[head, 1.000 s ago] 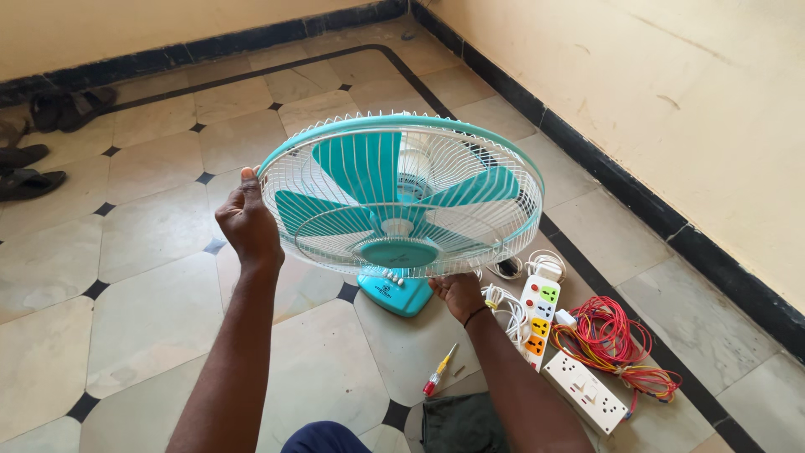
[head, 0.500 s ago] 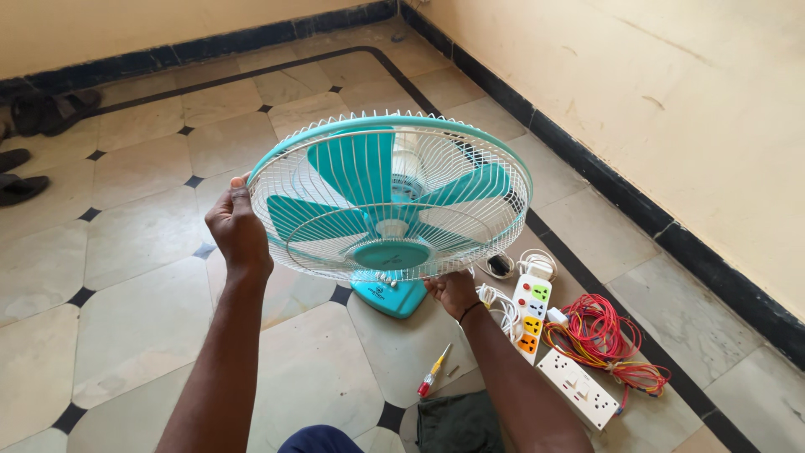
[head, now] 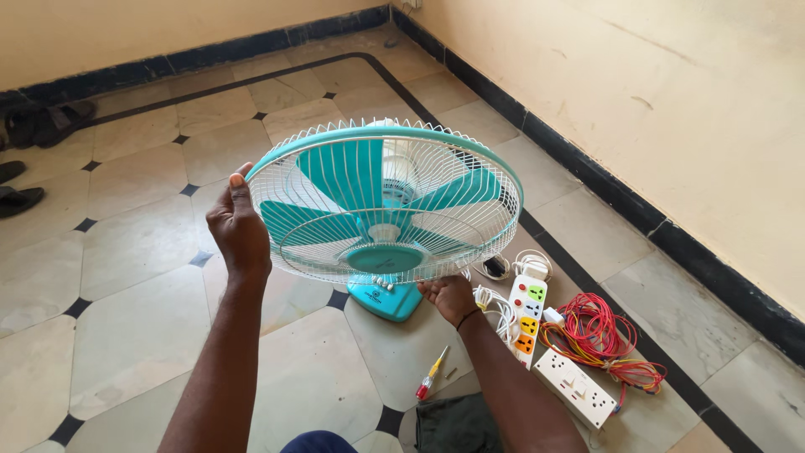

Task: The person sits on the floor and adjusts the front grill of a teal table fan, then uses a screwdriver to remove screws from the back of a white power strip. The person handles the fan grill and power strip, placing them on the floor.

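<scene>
1. Your left hand (head: 239,225) is closed around the left edge of the fan's (head: 386,201) white wire guard, thumb over the teal rim, so the tilted head cannot swing.
2. Your right hand (head: 449,294) sits under the near lower edge of the guard, fingers curled up against it. How firmly it grips is hidden, but it appears to carry some of the weight.
3. The fan is just in front of you, its face tipped up towards you. Its teal base (head: 386,298) is low over the tiled floor (head: 126,335); whether it touches is unclear.
4. A small screwdriver (head: 432,373) with a red and yellow handle lies on the floor near your right forearm, within easy reach.
5. To the right lie a slim white power strip (head: 527,315) with coloured sockets, a broader white socket box (head: 576,387), and a tangle of red wire (head: 599,335), all clear of the fan.
6. Dark sandals (head: 33,126) rest by the far left wall.
</scene>
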